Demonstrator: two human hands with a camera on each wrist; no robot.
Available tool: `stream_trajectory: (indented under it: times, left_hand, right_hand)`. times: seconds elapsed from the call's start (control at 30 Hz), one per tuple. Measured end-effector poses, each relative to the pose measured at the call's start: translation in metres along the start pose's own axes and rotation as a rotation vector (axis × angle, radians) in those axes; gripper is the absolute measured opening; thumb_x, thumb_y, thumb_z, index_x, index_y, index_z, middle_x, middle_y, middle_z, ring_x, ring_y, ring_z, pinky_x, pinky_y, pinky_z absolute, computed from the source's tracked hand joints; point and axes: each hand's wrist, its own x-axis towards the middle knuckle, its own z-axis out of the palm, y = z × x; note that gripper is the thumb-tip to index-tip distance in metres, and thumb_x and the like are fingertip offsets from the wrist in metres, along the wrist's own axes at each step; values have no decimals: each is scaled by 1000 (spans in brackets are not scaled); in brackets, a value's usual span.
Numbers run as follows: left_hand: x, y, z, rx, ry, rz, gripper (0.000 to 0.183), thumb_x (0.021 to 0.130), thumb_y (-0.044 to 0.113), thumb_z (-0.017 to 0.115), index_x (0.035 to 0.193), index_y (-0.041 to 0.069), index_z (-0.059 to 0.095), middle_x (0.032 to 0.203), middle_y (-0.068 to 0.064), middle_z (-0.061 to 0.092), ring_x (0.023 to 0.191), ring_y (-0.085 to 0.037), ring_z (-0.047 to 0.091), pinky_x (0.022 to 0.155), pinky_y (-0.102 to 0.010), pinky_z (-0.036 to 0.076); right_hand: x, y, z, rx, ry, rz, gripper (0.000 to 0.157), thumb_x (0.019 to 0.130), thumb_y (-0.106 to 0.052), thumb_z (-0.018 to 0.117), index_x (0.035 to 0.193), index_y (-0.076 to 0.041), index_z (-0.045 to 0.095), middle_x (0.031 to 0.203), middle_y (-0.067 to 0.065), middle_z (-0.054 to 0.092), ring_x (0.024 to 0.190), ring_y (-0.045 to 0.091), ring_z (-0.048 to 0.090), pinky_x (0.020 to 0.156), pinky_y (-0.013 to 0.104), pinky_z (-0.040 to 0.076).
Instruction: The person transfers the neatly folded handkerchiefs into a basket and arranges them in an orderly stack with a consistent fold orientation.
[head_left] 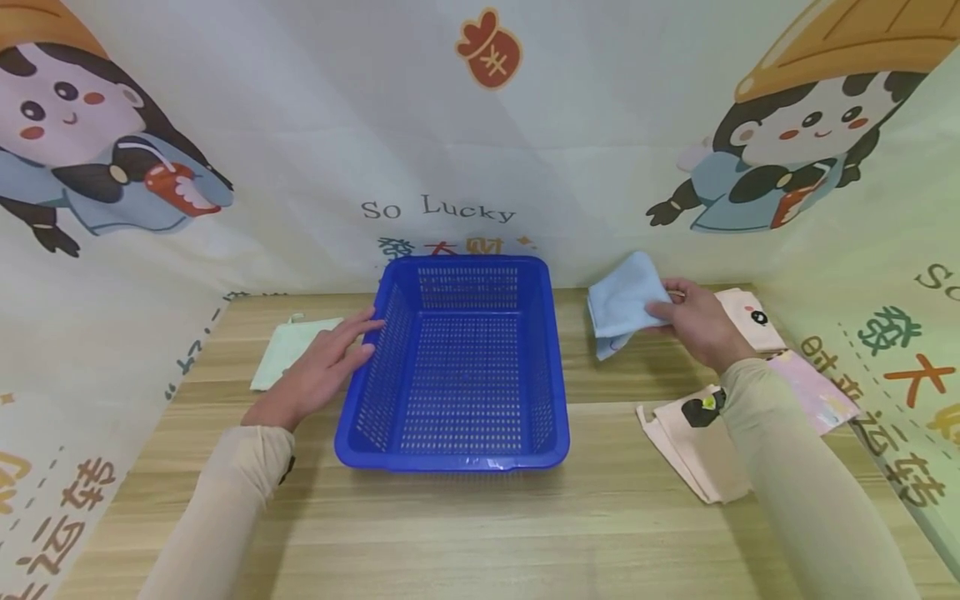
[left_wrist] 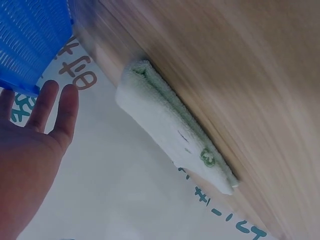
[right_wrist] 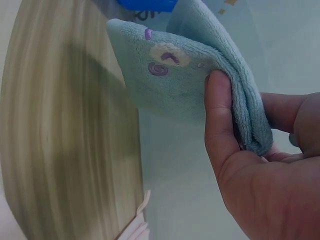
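Observation:
A blue plastic basket (head_left: pixel 450 460) with slotted walls stands mid-table in the head view. My left hand (head_left: pixel 324 367) touches its left rim with fairly straight fingers. My right hand (head_left: pixel 701 325) pinches a folded light-blue towel (head_left: pixel 626 296) by its right edge, right of the basket and raised over the table. In the right wrist view the thumb presses one side of this towel (right_wrist: pixel 175 85), which has purple embroidery, and fingers lie behind it. Beside my left hand a folded pale-green towel (head_left: pixel 281 354) lies on the table; the left wrist view shows green embroidery on this towel (left_wrist: pixel 170 130).
A pale-pink towel (head_left: pixel 693 450) with a dark patch lies near my right forearm. Behind it are another pale-pink towel (head_left: pixel 750 312) and a pink patterned cloth (head_left: pixel 813 392). Printed fabric walls (head_left: pixel 315 125) enclose the wooden table (head_left: pixel 450 533) at the back and sides.

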Motion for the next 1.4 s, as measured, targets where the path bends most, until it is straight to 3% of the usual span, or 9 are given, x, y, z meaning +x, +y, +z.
stream_trajectory:
  times: [0.5,0.9,1.23,1.4]
  left_hand:
    - [0,-3,3,6,29,1,53,110,51,34,159,32,34,172,12,17,158,-35,18,122,-68,22]
    - [0,-4,4,-36,48,23,53,108,54,34,155,28,39,172,13,18,154,-33,31,119,-65,32]
    - [0,-4,4,-53,51,-16,55,108,55,36,159,37,30,169,9,29,151,-35,36,118,-66,33]
    - [1,-3,4,-49,32,-23,57,108,55,36,161,39,24,168,7,30,147,-37,41,117,-66,34]
  right_hand:
    - [-9,-34,7,44,-31,-18,59,106,-9,50,155,8,24,141,24,45,95,2,64,90,23,60]
    - [-16,-53,13,65,-46,-44,59,107,-11,49,157,5,23,146,23,44,105,8,62,91,23,60]
    - [-19,-70,22,98,-48,-84,59,107,-12,50,157,2,24,150,22,44,119,21,59,91,22,59]
    - [-18,-79,27,114,-43,-106,57,106,-12,50,157,1,26,147,20,47,119,21,60,97,29,59]
